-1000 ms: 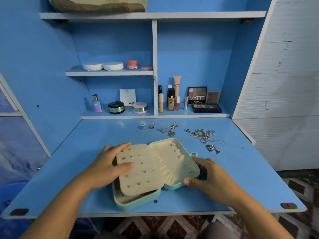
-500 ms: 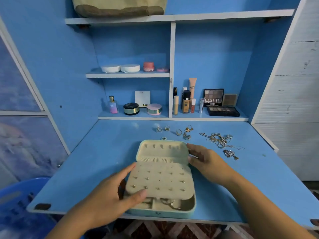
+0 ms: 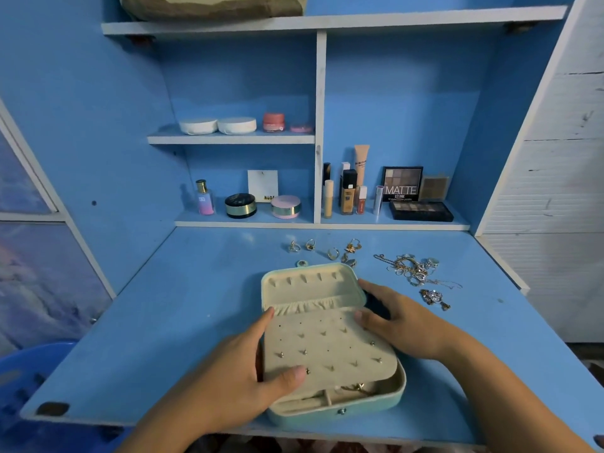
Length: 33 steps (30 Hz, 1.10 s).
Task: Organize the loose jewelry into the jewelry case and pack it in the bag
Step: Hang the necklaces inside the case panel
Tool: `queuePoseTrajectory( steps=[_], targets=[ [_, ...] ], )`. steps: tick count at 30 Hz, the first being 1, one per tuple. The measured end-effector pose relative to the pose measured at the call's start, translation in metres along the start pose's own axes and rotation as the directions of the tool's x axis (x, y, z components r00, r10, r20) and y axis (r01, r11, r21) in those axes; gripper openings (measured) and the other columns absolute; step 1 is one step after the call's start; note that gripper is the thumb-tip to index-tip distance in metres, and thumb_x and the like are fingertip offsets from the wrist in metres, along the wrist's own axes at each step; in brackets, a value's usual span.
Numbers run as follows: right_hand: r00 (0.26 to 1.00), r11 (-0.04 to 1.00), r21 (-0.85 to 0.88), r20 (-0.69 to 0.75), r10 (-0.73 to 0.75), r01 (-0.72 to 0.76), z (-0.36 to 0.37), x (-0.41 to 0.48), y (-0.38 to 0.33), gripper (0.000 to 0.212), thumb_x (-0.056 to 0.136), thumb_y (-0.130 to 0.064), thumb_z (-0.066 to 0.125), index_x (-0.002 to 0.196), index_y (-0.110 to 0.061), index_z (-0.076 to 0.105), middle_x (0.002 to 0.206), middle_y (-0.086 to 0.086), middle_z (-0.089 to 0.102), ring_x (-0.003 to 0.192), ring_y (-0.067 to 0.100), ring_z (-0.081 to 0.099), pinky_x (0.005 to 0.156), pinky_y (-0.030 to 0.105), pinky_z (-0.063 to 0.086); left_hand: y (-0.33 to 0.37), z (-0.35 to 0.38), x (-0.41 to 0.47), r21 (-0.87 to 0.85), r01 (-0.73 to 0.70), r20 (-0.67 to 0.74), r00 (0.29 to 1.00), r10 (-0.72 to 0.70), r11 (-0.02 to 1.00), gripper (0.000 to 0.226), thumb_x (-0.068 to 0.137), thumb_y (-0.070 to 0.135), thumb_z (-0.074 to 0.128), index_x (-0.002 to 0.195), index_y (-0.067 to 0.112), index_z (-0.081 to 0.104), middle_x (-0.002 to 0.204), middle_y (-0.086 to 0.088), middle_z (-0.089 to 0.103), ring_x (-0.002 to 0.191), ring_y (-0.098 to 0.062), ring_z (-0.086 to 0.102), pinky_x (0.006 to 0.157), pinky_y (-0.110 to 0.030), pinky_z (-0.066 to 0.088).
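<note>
Head view: left grip (image 3: 235, 371) and right grip (image 3: 402, 322) clasp jewelry case (image 3: 327, 348), rings (image 3: 332, 253) and chains (image 3: 410, 269) beyond.

Open mint case (image 3: 330, 344), loose jewelry (image 3: 411, 268) beyond
</note>
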State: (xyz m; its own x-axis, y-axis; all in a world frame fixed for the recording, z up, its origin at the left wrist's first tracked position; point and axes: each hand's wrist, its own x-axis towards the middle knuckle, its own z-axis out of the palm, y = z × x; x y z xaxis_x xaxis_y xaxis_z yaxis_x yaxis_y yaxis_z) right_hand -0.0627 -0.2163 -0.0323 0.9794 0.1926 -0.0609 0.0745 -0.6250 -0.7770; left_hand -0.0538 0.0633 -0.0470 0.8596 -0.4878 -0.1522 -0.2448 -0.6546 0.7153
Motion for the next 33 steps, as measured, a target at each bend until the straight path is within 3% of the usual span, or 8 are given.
queuePoseTrajectory(
  steps=[3, 5, 8, 12, 17, 26, 29, 33],
  targets=[
    [0.999, 0.987, -0.156, 0.010, 0.031, -0.029, -0.021, 0.017, 0.007, 0.032, 0.089, -0.040, 0.060, 0.120, -0.043, 0.054, 0.118, -0.023, 0.057, 0.106, -0.001, 0.054, 0.092, 0.021, 0.044, 0.006, -0.023, 0.012, 0.097, -0.010, -0.019, 1.000, 0.012, 0.995, 0.118, 0.048, 0.100, 0.042, 0.148, 0.039, 0.027, 0.085, 0.031, 0.063, 0.076, 0.009, 0.061, 0.072, -0.015, 0.048],
    [0.990, 0.955, -0.286, -0.136, 0.046, -0.084, -0.040, 0.041, 0.016, 0.033, 0.090, -0.037, 0.059, 0.123, -0.033, 0.058, 0.120, -0.015, 0.058, 0.102, 0.006, 0.054, 0.088, 0.026, 0.044, 0.013, -0.041, 0.033, 0.182, -0.008, -0.120, 0.992, 0.030, 0.983, 0.107, 0.052, 0.098, 0.036, 0.141, 0.037, 0.042, 0.073, 0.021, 0.061, 0.063, 0.004, 0.057, 0.061, -0.015, 0.042],
    [0.944, 0.931, -0.324, -0.324, 0.058, -0.169, -0.060, 0.084, 0.026, 0.033, 0.093, -0.027, 0.056, 0.126, -0.024, 0.058, 0.127, -0.003, 0.058, 0.106, 0.017, 0.055, 0.087, 0.029, 0.044, 0.022, -0.050, 0.078, 0.276, -0.054, -0.257, 0.958, 0.127, 0.960, 0.082, 0.068, 0.084, 0.046, 0.134, 0.036, 0.050, 0.087, 0.016, 0.056, 0.084, 0.004, 0.057, 0.077, -0.021, 0.048],
    [0.915, 0.818, -0.503, -0.397, 0.070, -0.280, -0.056, 0.121, 0.039, 0.033, 0.095, -0.028, 0.050, 0.127, -0.027, 0.057, 0.135, 0.002, 0.051, 0.121, 0.027, 0.045, 0.099, 0.040, 0.040, 0.031, -0.028, 0.127, 0.333, -0.123, -0.148, 0.972, 0.181, 0.935, 0.068, 0.081, 0.066, 0.059, 0.139, 0.034, 0.045, 0.124, 0.013, 0.044, 0.128, -0.006, 0.040, 0.106, -0.034, 0.040],
    [0.925, 0.658, -0.702, -0.379, -0.023, -0.271, -0.040, 0.128, 0.050, 0.029, 0.094, -0.044, 0.046, 0.119, -0.040, 0.059, 0.131, -0.004, 0.050, 0.123, 0.024, 0.037, 0.097, 0.040, 0.032, 0.018, -0.004, 0.140, 0.343, -0.193, -0.160, 0.952, 0.260, 0.919, 0.063, 0.079, 0.068, 0.058, 0.134, 0.038, 0.050, 0.127, 0.018, 0.048, 0.123, -0.004, 0.044, 0.103, -0.033, 0.042],
    [0.931, 0.518, -0.811, -0.358, -0.076, -0.270, -0.035, 0.142, 0.059, 0.032, 0.098, -0.031, 0.037, 0.116, -0.016, 0.058, 0.121, 0.007, 0.050, 0.114, 0.028, 0.041, 0.096, 0.041, 0.034, 0.000, -0.005, 0.142, 0.322, -0.282, -0.224, 0.905, 0.362, 0.904, 0.065, 0.071, 0.073, 0.053, 0.125, 0.038, 0.062, 0.115, 0.027, 0.057, 0.105, 0.006, 0.057, 0.092, -0.027, 0.051],
    [0.902, 0.692, -0.675, -0.424, -0.078, -0.258, -0.037, 0.138, 0.056, 0.024, 0.097, -0.027, 0.040, 0.107, -0.014, 0.057, 0.114, 0.007, 0.053, 0.111, 0.028, 0.044, 0.092, 0.041, 0.033, 0.000, -0.003, 0.144, 0.262, -0.286, -0.257, 0.900, 0.352, 0.922, 0.052, 0.076, 0.059, 0.067, 0.121, 0.033, 0.066, 0.114, 0.023, 0.061, 0.105, 0.004, 0.059, 0.095, -0.026, 0.049],
    [0.828, 0.972, -0.228, -0.556, -0.078, -0.062, -0.049, 0.122, 0.033, 0.016, 0.099, -0.019, 0.039, 0.094, -0.014, 0.052, 0.091, 0.002, 0.063, 0.084, 0.021, 0.059, 0.071, 0.034, 0.048, 0.000, -0.003, 0.146, 0.234, -0.282, -0.275, 0.899, 0.342, 0.930, 0.047, 0.078, 0.051, 0.072, 0.120, 0.031, 0.067, 0.116, 0.020, 0.063, 0.108, 0.003, 0.058, 0.098, -0.024, 0.047]
  ],
)
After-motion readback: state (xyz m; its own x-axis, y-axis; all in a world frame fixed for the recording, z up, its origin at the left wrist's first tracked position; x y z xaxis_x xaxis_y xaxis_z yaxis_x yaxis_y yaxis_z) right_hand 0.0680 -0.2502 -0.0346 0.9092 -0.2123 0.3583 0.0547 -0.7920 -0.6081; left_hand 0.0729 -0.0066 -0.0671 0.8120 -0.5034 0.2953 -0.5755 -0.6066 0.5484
